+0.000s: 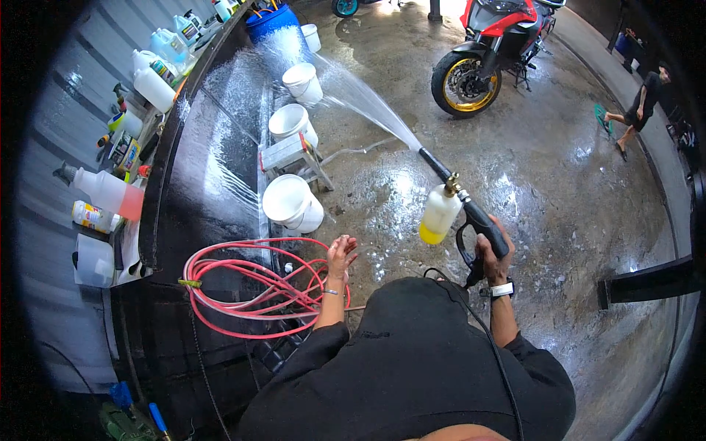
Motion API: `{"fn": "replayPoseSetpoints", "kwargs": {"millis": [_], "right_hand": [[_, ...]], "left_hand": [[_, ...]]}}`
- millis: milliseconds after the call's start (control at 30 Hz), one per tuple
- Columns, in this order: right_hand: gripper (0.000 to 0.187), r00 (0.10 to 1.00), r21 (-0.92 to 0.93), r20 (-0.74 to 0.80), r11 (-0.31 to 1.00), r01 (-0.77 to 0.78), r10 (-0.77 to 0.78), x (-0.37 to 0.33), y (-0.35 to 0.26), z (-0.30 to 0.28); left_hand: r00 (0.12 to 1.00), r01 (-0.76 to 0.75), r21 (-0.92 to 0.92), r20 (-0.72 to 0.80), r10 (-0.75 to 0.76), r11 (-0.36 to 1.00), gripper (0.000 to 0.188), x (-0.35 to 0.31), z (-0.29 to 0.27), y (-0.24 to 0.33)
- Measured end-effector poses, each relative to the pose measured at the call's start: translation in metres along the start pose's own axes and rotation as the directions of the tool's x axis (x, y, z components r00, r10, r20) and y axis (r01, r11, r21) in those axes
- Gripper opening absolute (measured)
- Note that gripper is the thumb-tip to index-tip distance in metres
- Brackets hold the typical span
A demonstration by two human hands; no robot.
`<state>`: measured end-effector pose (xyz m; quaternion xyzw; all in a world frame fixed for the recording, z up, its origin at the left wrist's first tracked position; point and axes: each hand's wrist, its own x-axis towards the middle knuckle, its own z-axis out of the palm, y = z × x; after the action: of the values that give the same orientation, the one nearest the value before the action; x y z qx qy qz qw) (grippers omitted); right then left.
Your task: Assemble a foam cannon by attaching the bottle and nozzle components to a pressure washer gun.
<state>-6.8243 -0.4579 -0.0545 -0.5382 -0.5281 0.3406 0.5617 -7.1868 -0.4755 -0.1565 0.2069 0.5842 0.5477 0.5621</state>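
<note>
My right hand is wrapped round the black grip of a pressure washer spray gun. Under its brass fitting hangs a translucent bottle with yellow liquid at the bottom. From the nozzle a wide white spray fans out to the far left, reaching a blue barrel and the area round a white bucket. My left hand is raised with nothing in it, fingers stretched out, beside a coiled red hose.
More white buckets and a small step stool line the black panel at left. Bottles crowd the shelf above it. A red motorcycle stands ahead; a person is at far right. The concrete floor is wet.
</note>
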Motion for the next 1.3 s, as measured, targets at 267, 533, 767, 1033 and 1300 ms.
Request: {"fn": "replayPoseSetpoints", "kwargs": {"millis": [267, 533, 767, 1033, 1300], "right_hand": [[0.047, 0.959, 0.089, 0.28, 0.993, -0.08, 0.052, 0.008, -0.003, -0.018], [0.056, 0.735, 0.15, 0.675, 0.964, -0.219, 0.062, 0.039, -0.012, -0.003], [0.054, 0.742, 0.133, 0.664, 0.96, -0.246, 0.098, 0.056, -0.019, 0.024], [0.046, 0.933, 0.116, 0.349, 0.983, -0.139, 0.091, 0.05, -0.015, 0.026], [0.046, 0.993, 0.126, 0.086, 0.988, -0.094, 0.084, 0.03, -0.001, 0.009]], "left_hand": [[0.998, 0.064, 0.056, 0.001, -0.064, 0.996, 0.029, 0.014, 0.011, -0.024], [0.988, 0.151, 0.092, -0.037, -0.148, 0.984, 0.023, 0.002, -0.001, -0.048], [0.975, 0.184, -0.012, -0.122, -0.184, 0.983, 0.022, -0.015, -0.023, -0.059], [0.98, 0.165, -0.016, -0.114, -0.165, 0.986, 0.024, -0.014, -0.017, -0.048], [0.982, 0.168, -0.031, -0.085, -0.17, 0.985, 0.025, -0.006, 0.0, -0.046]]}}
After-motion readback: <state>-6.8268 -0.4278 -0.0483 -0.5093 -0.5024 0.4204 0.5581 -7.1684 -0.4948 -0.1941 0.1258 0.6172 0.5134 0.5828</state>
